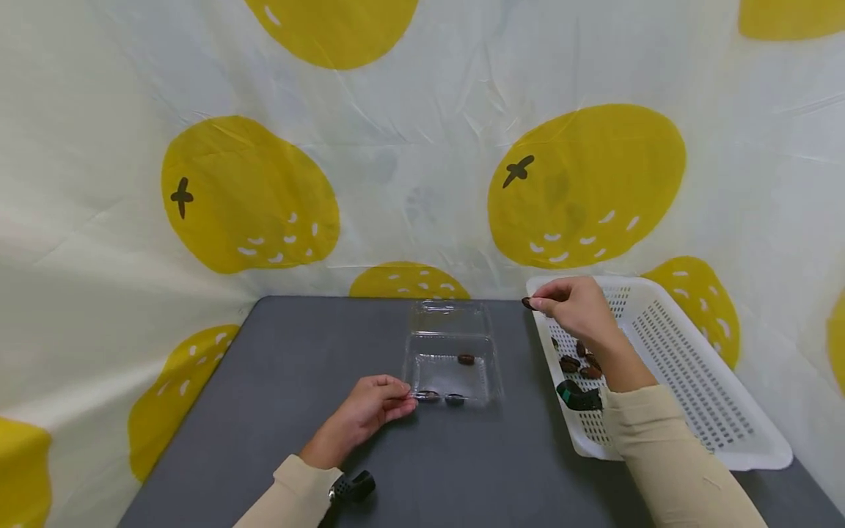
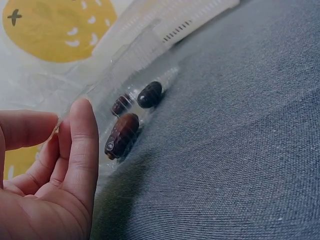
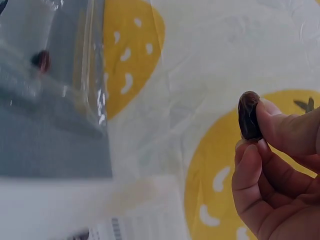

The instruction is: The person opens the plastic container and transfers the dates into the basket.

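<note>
A clear plastic clamshell box (image 1: 452, 370) lies with its lid raised toward the back of the table. My left hand (image 1: 376, 405) pinches its near left rim between thumb and fingers. Inside are three dates: one date (image 1: 466, 359) farther back, and two along the near wall, the larger of them a brown date (image 2: 122, 136) in the left wrist view. Above the left rim of a white basket (image 1: 686, 367), my right hand (image 1: 581, 312) pinches a single dark, wrinkled date (image 3: 249, 115) between thumb and fingertips. Several loose dates (image 1: 590, 372) lie in the basket below that hand.
The grey table (image 1: 317, 345) carries both box and basket, with the basket to the right of the box. Behind it hangs a white cloth (image 1: 409, 183) printed with yellow fruit. A black wrist device is worn on each arm.
</note>
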Demonstrator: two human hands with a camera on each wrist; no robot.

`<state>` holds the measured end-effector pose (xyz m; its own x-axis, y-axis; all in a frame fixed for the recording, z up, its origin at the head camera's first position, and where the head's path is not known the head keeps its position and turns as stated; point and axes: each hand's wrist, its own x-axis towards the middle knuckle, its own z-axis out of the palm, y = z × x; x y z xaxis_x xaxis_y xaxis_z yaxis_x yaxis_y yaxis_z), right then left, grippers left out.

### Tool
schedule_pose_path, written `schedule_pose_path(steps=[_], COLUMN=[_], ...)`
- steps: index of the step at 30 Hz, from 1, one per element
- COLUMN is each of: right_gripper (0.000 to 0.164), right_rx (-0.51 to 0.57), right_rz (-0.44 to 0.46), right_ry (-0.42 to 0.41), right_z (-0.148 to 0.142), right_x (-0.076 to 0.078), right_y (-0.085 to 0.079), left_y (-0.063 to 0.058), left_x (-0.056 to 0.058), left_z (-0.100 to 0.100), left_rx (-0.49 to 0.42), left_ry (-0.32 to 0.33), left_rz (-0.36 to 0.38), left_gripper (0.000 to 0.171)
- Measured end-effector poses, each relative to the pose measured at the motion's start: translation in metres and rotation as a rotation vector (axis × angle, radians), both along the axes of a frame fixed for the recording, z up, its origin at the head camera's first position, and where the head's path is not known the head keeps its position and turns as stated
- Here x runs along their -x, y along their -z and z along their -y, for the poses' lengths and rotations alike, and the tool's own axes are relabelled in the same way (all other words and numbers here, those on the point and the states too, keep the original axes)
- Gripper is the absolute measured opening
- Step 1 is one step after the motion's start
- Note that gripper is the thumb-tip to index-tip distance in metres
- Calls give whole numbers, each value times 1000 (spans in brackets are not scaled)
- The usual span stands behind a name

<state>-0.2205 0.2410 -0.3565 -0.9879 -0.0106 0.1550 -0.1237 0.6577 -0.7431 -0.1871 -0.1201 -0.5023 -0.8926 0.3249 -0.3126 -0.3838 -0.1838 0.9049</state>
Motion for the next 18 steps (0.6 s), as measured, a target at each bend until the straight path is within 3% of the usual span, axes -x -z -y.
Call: schedule_pose_path(steps=[11, 18], right_gripper=[27, 31], right_rx=[-53, -81], right_rz=[65, 123], right_ry=[49, 85], right_z=[-39, -57], right_x=[-1, -10], right_y=[1, 9], left_y=[-6, 1], left_x=[4, -5], left_z=[-1, 2], left_rx=[-3, -6], left_ry=[-20, -8], left_rz=[21, 42], left_gripper=[12, 6])
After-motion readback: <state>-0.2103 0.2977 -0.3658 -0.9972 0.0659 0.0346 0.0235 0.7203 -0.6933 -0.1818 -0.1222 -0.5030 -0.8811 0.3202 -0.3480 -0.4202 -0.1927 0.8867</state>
